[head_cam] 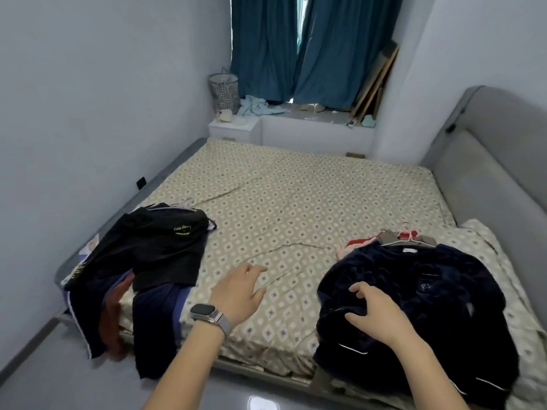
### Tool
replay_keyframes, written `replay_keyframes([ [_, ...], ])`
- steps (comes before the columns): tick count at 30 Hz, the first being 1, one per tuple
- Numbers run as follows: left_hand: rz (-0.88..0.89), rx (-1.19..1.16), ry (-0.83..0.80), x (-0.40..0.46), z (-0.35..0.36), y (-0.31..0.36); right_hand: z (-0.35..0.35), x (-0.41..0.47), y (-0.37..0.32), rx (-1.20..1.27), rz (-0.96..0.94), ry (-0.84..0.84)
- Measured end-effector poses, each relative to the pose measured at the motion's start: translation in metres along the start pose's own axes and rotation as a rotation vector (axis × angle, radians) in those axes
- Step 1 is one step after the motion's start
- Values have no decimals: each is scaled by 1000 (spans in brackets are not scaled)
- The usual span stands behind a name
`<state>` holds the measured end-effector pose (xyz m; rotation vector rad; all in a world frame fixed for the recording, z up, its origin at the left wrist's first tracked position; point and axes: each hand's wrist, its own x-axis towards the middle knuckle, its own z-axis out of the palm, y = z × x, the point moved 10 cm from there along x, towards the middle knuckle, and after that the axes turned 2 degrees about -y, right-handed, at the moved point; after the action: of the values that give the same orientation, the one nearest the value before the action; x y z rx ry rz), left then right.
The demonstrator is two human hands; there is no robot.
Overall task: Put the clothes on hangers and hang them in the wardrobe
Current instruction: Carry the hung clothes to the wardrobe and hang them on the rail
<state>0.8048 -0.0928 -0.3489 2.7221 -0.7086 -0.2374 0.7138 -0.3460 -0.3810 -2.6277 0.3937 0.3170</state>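
A dark navy velvet garment (438, 294) with white piping lies on the bed's right side, on a white hanger (410, 239) whose hook shows at its collar. My right hand (374, 312) rests on its left part, fingers curled into the fabric. My left hand (241, 288), with a watch on the wrist, hovers open over the bare sheet. A pile of dark clothes (148, 255), with black shorts on top, lies at the bed's left edge, partly hanging off. Under the navy garment lie red and pink clothes (359, 242). No wardrobe is in view.
The bed (296, 202) has a patterned sheet and a grey padded headboard (485, 173) on the right. Behind it stand a white nightstand (233, 128), a wire basket (224, 88), teal curtains (310, 48) and leaning wooden boards (376, 81). Grey floor lies in front.
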Motion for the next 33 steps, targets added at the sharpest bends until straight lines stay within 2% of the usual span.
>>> replay_keyframes([
  [9,235,72,-57,101,15,61,-31,16,68,94,211,111],
  [18,436,64,-164,153,62,155,-59,-11,162,162,405,191],
  [25,490,30,-214,185,97,234,-90,-19,238,163,475,188],
  [33,503,5,-184,224,115,319,-144,-11,307,122,471,186],
])
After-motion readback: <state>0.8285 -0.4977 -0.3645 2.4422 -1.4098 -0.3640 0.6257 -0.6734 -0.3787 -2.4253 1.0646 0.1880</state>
